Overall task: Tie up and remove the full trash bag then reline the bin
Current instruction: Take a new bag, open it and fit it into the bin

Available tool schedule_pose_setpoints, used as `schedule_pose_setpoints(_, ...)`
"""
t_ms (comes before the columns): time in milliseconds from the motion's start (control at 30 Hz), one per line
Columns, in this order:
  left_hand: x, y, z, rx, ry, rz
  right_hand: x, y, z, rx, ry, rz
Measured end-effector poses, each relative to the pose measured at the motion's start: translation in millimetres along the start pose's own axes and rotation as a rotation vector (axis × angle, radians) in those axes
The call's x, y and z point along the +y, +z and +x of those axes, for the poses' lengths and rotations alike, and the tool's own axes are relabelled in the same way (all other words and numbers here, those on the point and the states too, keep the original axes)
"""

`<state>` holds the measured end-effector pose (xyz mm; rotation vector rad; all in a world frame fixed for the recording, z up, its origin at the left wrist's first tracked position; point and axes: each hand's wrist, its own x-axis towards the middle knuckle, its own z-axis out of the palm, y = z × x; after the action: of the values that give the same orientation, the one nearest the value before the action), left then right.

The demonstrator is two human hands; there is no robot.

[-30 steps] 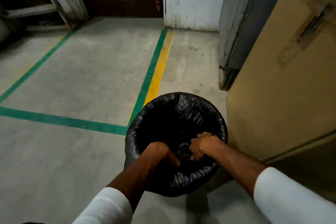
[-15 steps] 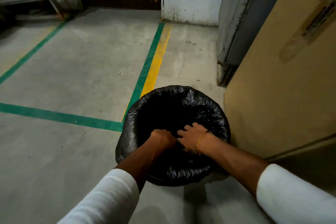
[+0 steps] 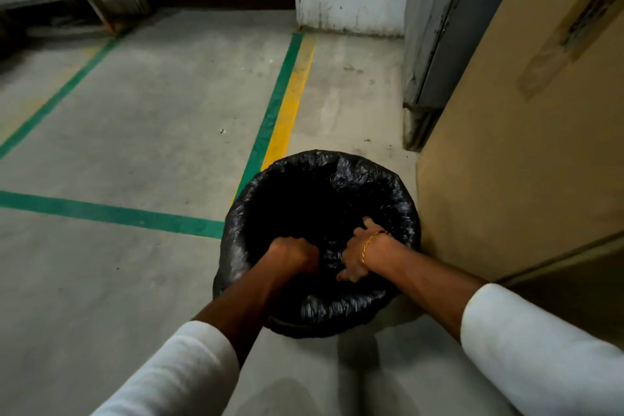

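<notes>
A round bin stands on the concrete floor, lined with a crinkled black trash bag (image 3: 341,309) whose edge is folded down over the rim all the way round. The inside is dark and I cannot see any contents. My left hand (image 3: 293,253) reaches down inside the near left part of the bag, and its fingers are hidden in the dark. My right hand (image 3: 357,255), with a gold bracelet at the wrist, lies against the bag's inner wall at the near right with its fingers spread.
A tall tan cardboard box (image 3: 513,152) stands right beside the bin on the right. Behind it is a grey metal door frame (image 3: 435,54). Green and yellow floor lines (image 3: 280,105) run to the left and behind, across open concrete.
My right hand has moved from the middle of the bag to its right inner wall. My left hand stays low inside. The view has shifted slightly closer to the bin.
</notes>
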<state>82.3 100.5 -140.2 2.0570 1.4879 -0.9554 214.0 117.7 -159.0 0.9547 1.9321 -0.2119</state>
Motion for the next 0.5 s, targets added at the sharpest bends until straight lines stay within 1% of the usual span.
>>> schedule_pose_setpoints(67, -3, -12, -6, 0.117, 0.009, -0.025, 2, -8, -11, 0.126, -0.040, 0.049)
schedule_pose_setpoints(167, -7, -30, -25, 0.234, 0.039, -0.051, 13, -23, -35, 0.315, -0.060, 0.116)
schedule_pose_setpoints(200, -11, -34, -36, 0.324, 0.056, -0.074, 16, -28, -47, 0.387, -0.064, 0.141)
schedule_pose_setpoints(233, -17, -36, -47, 0.457, 0.073, -0.116, 20, -32, -59, 0.490, -0.067, 0.167)
schedule_pose_setpoints(300, -34, -33, -64, 0.858, 0.082, -0.278, 26, -32, -80, 0.824, -0.054, 0.215)
schedule_pose_setpoints(333, -45, -31, -68, 1.050, 0.052, -0.402, 31, -29, -87, 0.997, -0.018, 0.252)
schedule_pose_setpoints(367, -55, -26, -69, 1.170, -0.010, -0.547, 35, -25, -92, 1.148, 0.053, 0.318)
schedule_pose_setpoints(400, -62, -20, -69, 1.215, -0.090, -0.699, 40, -19, -95, 1.258, 0.154, 0.415)
schedule_pose_setpoints(433, -66, -15, -68, 1.177, -0.173, -0.852, 44, -14, -97, 1.306, 0.267, 0.521)
schedule_pose_setpoints(467, -67, -8, -64, 1.088, -0.228, -0.996, 47, -6, -96, 1.294, 0.373, 0.640)
schedule_pose_setpoints(500, -66, -1, -60, 1.004, -0.269, -1.121, 48, 2, -92, 1.223, 0.459, 0.794)
